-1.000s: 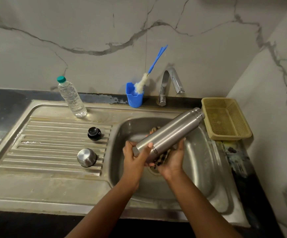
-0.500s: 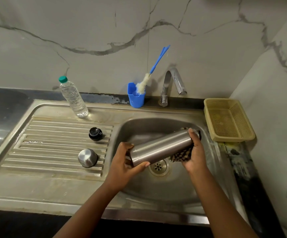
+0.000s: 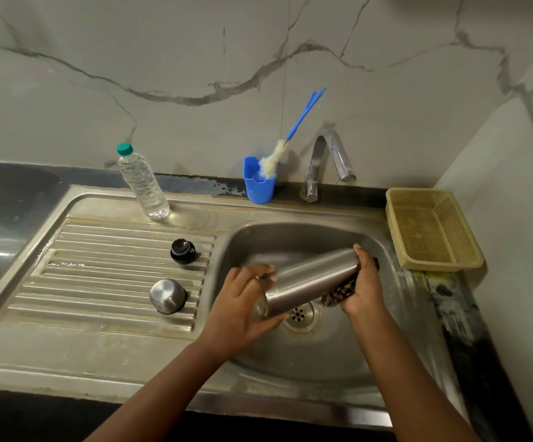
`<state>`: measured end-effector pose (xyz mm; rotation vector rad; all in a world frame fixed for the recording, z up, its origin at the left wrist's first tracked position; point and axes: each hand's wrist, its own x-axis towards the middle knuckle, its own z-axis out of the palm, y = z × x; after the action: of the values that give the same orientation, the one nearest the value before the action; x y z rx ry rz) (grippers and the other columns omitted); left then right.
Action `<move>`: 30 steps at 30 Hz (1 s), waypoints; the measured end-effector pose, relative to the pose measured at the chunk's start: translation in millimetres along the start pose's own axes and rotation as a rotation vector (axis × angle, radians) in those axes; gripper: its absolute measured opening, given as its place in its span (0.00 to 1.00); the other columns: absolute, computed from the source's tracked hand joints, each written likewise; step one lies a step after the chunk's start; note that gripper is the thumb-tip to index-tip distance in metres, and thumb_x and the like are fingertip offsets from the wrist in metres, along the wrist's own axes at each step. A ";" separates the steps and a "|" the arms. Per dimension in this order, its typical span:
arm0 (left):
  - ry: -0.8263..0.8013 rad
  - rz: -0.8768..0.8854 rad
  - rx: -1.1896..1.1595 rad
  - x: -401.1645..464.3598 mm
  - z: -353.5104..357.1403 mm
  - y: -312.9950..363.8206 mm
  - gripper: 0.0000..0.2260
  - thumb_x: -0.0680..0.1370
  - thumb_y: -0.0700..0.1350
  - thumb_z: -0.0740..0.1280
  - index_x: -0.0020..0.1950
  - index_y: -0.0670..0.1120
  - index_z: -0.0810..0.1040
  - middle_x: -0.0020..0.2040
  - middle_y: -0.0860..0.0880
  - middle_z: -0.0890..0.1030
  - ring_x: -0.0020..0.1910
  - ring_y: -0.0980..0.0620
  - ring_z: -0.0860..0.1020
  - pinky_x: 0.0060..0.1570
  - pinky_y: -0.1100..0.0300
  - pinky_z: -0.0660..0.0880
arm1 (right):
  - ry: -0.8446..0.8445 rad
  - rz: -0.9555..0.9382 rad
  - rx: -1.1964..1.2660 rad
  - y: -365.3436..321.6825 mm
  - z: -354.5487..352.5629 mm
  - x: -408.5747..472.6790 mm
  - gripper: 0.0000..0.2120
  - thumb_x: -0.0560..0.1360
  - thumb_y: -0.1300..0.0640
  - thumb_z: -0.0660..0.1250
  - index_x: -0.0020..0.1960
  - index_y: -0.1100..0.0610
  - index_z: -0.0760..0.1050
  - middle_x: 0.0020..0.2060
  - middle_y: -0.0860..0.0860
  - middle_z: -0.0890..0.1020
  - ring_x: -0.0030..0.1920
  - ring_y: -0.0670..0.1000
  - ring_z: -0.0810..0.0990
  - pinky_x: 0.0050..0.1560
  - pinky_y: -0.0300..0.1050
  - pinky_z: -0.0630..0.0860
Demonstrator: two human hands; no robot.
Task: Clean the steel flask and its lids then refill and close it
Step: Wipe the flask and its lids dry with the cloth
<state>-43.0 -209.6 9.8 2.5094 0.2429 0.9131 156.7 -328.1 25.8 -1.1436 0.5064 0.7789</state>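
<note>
The steel flask (image 3: 311,282) lies almost level over the sink basin (image 3: 290,362), its base toward me on the left. My left hand (image 3: 243,306) grips the flask's base end. My right hand (image 3: 362,287) wraps the flask's neck end together with a dark patterned scrub pad (image 3: 338,293), which hides the mouth. On the ribbed drainboard (image 3: 99,282) sit the steel outer lid (image 3: 167,296), dome up, and the black inner lid (image 3: 182,251) behind it.
A clear water bottle (image 3: 142,183) with a green cap stands at the drainboard's back. A blue cup (image 3: 259,183) holds a bottle brush (image 3: 290,138) beside the tap (image 3: 325,164). A yellow basket (image 3: 431,231) sits right of the basin.
The flask has dropped from a steep tilt to nearly level, lower in the basin. My right hand slid with the scrub pad from the base end up to the neck end.
</note>
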 end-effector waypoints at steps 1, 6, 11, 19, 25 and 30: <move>0.006 -0.178 -0.138 -0.9 0.2 3.2 0.28 0.68 0.57 0.77 0.61 0.50 0.70 0.62 0.53 0.74 0.57 0.51 0.77 0.52 0.56 0.78 | -0.007 -0.006 -0.010 -1.7 -0.1 0.7 0.18 0.66 0.48 0.77 0.52 0.52 0.76 0.54 0.57 0.81 0.54 0.58 0.80 0.59 0.64 0.74; 0.076 -1.004 -0.838 3.3 -0.1 20.2 0.27 0.65 0.60 0.77 0.57 0.47 0.75 0.52 0.46 0.82 0.44 0.51 0.83 0.34 0.56 0.80 | -0.103 -0.108 0.000 -5.0 -4.9 0.4 0.29 0.65 0.49 0.76 0.64 0.50 0.74 0.54 0.55 0.81 0.55 0.57 0.80 0.47 0.53 0.80; -0.024 -1.537 -1.214 12.3 -3.0 18.4 0.21 0.70 0.60 0.71 0.52 0.46 0.79 0.37 0.46 0.80 0.33 0.52 0.77 0.25 0.62 0.73 | -0.277 -0.199 -0.041 -5.9 -4.6 -2.5 0.44 0.50 0.41 0.82 0.62 0.53 0.76 0.49 0.54 0.84 0.51 0.55 0.83 0.48 0.52 0.81; 0.061 -0.221 -0.292 -3.2 -3.7 7.6 0.29 0.68 0.58 0.76 0.62 0.48 0.70 0.62 0.52 0.73 0.60 0.54 0.75 0.58 0.63 0.75 | -0.116 -0.081 0.110 2.4 5.3 -20.7 0.15 0.75 0.39 0.65 0.50 0.50 0.78 0.47 0.54 0.81 0.49 0.55 0.80 0.50 0.52 0.76; 0.069 0.292 0.352 -9.2 6.7 -3.8 0.22 0.69 0.49 0.76 0.59 0.47 0.70 0.63 0.44 0.70 0.52 0.43 0.72 0.41 0.54 0.80 | -0.115 0.028 0.120 26.2 14.7 -39.3 0.25 0.72 0.34 0.65 0.57 0.53 0.74 0.52 0.58 0.81 0.54 0.59 0.79 0.53 0.57 0.76; -0.003 0.546 0.611 -2.5 1.1 -2.5 0.12 0.77 0.44 0.66 0.59 0.49 0.70 0.63 0.43 0.70 0.47 0.39 0.81 0.42 0.50 0.81 | -0.294 0.225 -0.141 45.9 19.8 -50.0 0.23 0.74 0.41 0.68 0.55 0.61 0.79 0.44 0.59 0.85 0.42 0.57 0.85 0.40 0.49 0.81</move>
<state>-44.3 -208.5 6.5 3.2281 -0.2192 1.1731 88.9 -314.4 40.4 -1.0887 0.3402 1.1732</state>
